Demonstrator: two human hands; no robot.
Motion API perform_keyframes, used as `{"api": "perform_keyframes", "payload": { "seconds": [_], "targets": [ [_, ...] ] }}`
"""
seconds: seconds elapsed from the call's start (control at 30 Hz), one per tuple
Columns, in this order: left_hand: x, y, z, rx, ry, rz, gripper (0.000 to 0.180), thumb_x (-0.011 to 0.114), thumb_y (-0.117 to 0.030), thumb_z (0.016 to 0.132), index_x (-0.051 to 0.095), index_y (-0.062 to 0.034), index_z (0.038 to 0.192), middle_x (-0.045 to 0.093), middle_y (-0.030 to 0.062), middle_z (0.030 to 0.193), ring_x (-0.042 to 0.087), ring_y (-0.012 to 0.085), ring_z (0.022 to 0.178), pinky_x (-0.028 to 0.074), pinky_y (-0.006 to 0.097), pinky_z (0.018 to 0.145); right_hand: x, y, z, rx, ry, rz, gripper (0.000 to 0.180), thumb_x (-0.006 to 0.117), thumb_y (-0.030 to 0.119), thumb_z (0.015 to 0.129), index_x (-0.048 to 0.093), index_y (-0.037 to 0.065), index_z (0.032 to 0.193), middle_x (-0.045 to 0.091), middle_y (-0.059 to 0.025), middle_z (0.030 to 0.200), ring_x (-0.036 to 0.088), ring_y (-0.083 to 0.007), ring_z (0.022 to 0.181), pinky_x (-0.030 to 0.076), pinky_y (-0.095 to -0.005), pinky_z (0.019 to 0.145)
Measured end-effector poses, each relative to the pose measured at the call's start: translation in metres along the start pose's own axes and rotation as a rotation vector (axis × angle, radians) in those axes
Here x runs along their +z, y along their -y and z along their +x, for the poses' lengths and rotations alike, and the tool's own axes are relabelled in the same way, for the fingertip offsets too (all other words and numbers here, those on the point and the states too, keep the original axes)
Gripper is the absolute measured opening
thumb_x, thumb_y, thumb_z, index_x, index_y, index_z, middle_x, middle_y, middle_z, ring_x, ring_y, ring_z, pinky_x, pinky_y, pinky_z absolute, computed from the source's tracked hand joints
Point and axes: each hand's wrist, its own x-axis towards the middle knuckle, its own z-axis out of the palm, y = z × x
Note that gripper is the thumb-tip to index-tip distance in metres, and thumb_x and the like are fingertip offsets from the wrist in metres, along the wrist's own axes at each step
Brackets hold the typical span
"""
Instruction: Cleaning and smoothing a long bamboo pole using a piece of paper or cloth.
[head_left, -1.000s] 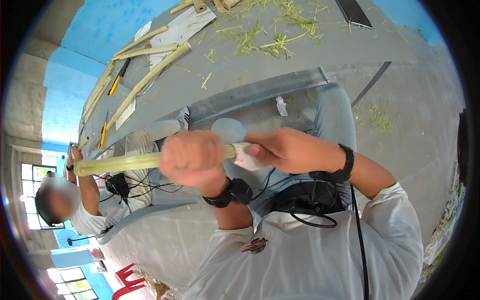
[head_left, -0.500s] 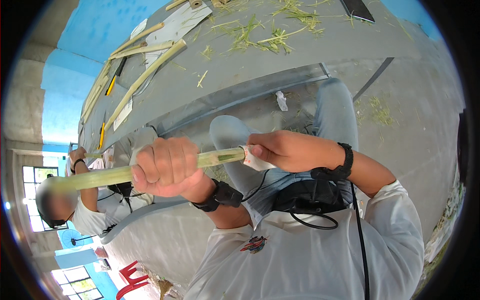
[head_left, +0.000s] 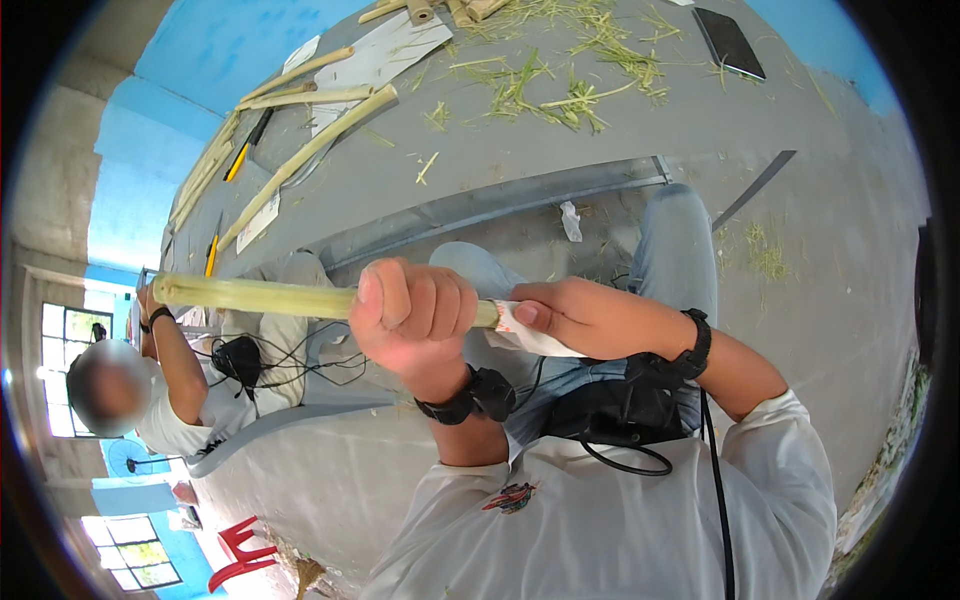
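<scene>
My left hand (head_left: 415,315) is closed in a fist around a pale green stalk (head_left: 255,296), which points out to the left almost level. The stalk's cut round end is at the far left. Close beside it, my right hand (head_left: 565,315) pinches a white piece of paper or cloth (head_left: 528,338) with reddish marks at the stalk's right end. Whether the white piece wraps fully round the stalk is hidden by my fingers.
Ahead is a grey table (head_left: 520,130) with green shavings (head_left: 590,85), peeled stalks (head_left: 310,145), yellow-and-black cutters (head_left: 237,162), white sheets (head_left: 385,60) and a black phone (head_left: 730,45). A co-worker (head_left: 185,375) sits at left; a red chair (head_left: 240,555) stands behind.
My left hand has moved right, closer to my right hand, and less stalk shows between them. The stalk's left end has risen and shifted right. The view has shifted slightly.
</scene>
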Motion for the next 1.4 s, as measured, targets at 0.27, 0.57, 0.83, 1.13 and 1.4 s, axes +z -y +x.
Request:
{"api": "perform_keyframes", "payload": {
  "seconds": [0.27,0.57,0.83,1.13,1.4],
  "targets": [
    [-0.006,-0.002,0.000,-0.008,-0.085,-0.060,0.043,0.030,-0.031,0.104,0.031,-0.0184,0.063,0.027,-0.0095,0.044,0.020,0.0040,0.032,0.019,0.023,0.033,0.002,-0.012,-0.010,0.081,0.048,0.060,0.047,0.032,0.040,0.107,0.058,0.001,0.114,0.060,-0.0210,0.085,0.059,-0.0354,0.080,0.047,-0.0401,0.075],
    [-0.005,0.005,-0.007,-0.114,-0.104,-0.083,0.042,0.034,-0.032,0.103,0.031,-0.0175,0.064,0.024,-0.0093,0.045,0.017,0.0068,0.036,0.016,0.027,0.036,0.009,0.005,0.008,0.057,0.012,0.107,0.049,0.030,0.042,0.107,0.057,0.001,0.109,0.059,-0.0219,0.085,0.058,-0.0388,0.081,0.046,-0.0421,0.077],
    [-0.013,-0.064,-0.006,0.186,-0.142,-0.158,0.046,0.033,-0.034,0.104,0.032,-0.0172,0.061,0.028,-0.0073,0.046,0.019,0.0058,0.036,0.018,0.024,0.038,0.003,-0.046,-0.026,0.039,-0.103,0.020,0.052,0.028,0.043,0.107,0.058,0.000,0.104,0.059,-0.0210,0.083,0.058,-0.0371,0.078,0.045,-0.0438,0.075],
    [-0.021,-0.071,-0.016,0.178,-0.141,-0.207,0.045,0.032,-0.033,0.105,0.032,-0.0182,0.063,0.025,-0.0072,0.048,0.020,0.0063,0.040,0.021,0.025,0.042,-0.018,-0.048,-0.022,0.318,-0.229,0.302,0.059,0.026,0.049,0.106,0.060,0.001,0.107,0.066,-0.0087,0.084,0.060,-0.0146,0.074,0.050,-0.0286,0.069],
    [-0.012,-0.063,-0.022,0.210,-0.115,-0.098,0.044,0.031,-0.034,0.105,0.032,-0.0181,0.065,0.025,-0.0073,0.049,0.019,0.0059,0.040,0.022,0.024,0.042,-0.014,-0.052,-0.024,0.321,-0.261,1.168,0.055,0.026,0.043,0.107,0.049,0.000,0.133,0.062,-0.0217,0.121,0.064,-0.0272,0.110,0.054,-0.0386,0.092]
  ]
}}
